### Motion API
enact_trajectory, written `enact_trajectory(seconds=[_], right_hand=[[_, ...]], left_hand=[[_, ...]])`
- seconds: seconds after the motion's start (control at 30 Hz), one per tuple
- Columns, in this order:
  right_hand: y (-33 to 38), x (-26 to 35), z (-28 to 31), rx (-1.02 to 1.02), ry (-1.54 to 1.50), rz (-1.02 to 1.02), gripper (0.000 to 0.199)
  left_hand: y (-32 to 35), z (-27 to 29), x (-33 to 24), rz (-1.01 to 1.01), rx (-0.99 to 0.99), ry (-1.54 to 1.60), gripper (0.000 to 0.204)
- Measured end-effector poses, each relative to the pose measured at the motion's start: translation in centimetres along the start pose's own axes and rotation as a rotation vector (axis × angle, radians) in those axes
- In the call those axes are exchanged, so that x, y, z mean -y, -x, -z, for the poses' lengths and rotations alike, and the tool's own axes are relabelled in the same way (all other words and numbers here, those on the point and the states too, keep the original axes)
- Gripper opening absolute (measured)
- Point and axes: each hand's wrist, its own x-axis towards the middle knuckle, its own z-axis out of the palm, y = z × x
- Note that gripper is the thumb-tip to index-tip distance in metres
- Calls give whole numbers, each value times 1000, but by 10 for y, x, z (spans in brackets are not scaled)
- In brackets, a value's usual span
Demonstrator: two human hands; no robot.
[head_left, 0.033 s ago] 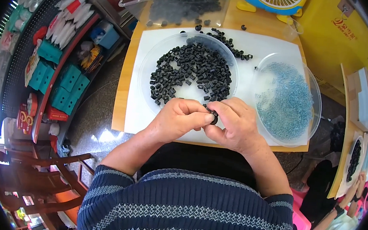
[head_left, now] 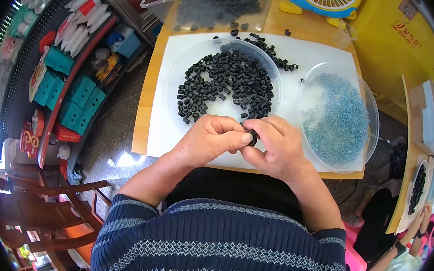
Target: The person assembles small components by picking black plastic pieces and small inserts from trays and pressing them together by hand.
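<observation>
My left hand (head_left: 209, 137) and my right hand (head_left: 276, 145) meet at the near edge of the table, fingers pinched together. Between their fingertips is a small round black part (head_left: 252, 137), mostly covered by the thumbs and fingers. Just beyond them lies a round clear tray (head_left: 170, 98) with many small black ring-like parts (head_left: 252, 82) heaped in it. To the right of my right hand, another round clear tray (head_left: 374, 144) carries tiny pale-blue transparent pieces (head_left: 338, 123).
More black parts (head_left: 278, 59) lie loose behind the tray. A clear bin (head_left: 207, 11) of black parts and a blue-yellow fan (head_left: 321, 1) stand at the back. Shelves with teal boxes (head_left: 79, 92) and a wooden chair (head_left: 40, 213) are left; another person's hands (head_left: 418, 223) work at right.
My hands have barely moved. The black part between the fingertips shows slightly more of its round edge.
</observation>
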Motion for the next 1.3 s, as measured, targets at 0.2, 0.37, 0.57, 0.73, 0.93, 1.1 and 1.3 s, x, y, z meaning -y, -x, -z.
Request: enact_trajectory(seconds=[0.2, 0.37, 0.57, 0.73, 0.93, 1.1, 1.3], right_hand=[[2, -1, 16, 348, -424, -371, 38], [-3, 7, 18, 370, -375, -334, 44], [6, 4, 7, 254, -143, -178, 40], [12, 6, 1, 155, -158, -172, 43], [16, 7, -3, 79, -195, -187, 43], [18, 5, -7, 12, -274, -186, 41], [18, 1, -8, -18, -249, -150, 39]], left_hand=[[1, 3, 1, 3, -30, -14, 16], [3, -1, -5, -32, -42, -75, 19], [3, -1, 2, -85, -17, -126, 19], [5, -6, 4, -51, -37, 89, 16], [3, -2, 9, -66, 57, 189, 18], [2, -4, 8, -66, 81, 258, 19], [0, -8, 7, -33, 40, 295, 21]])
